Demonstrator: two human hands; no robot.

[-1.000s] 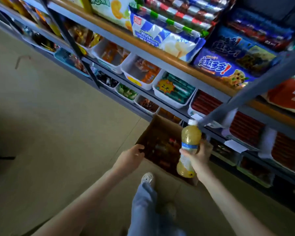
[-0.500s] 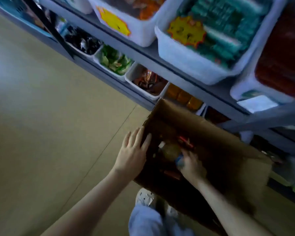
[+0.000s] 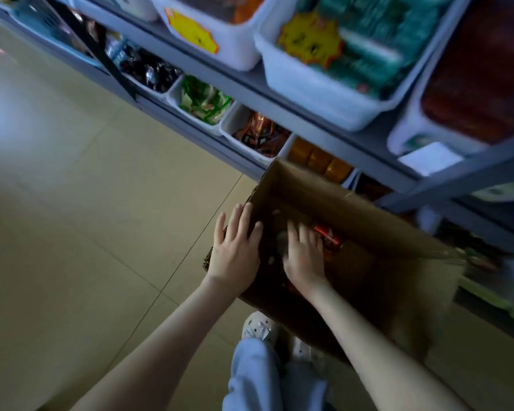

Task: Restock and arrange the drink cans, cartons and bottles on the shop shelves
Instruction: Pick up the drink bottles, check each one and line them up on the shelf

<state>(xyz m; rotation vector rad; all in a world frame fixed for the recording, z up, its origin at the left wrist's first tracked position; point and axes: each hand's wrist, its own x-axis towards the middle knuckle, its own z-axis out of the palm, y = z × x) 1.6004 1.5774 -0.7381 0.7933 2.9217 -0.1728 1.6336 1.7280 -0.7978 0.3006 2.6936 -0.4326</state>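
left hand (image 3: 235, 250) lies flat on the near-left rim of the cardboard box (image 3: 353, 200), fingers straight, steadying it. right hand (image 3: 304, 253) is down inside the box just beside the left, fingers spread and straight over the contents, clasping nothing that can be made out.

the drinks lie loose in the box under the right hand. a red can or carton (image 3: 327, 235) sits just beyond its fingertips (a pale rounded item under the fingers is too blurred to name). the shelves (image 3: 309, 126) with white bins (image 3: 309, 93) stand beyond and above both hands.

risks, as judged:
- the box interior is dark and the stock lies jumbled, so a grab by feel could take a poor hold and drop the item.
- pressure from the left hand on the rim could fold the cardboard or tip the box.
- the shelf edge overhangs the far side, so a quick lift could knock the item against it.
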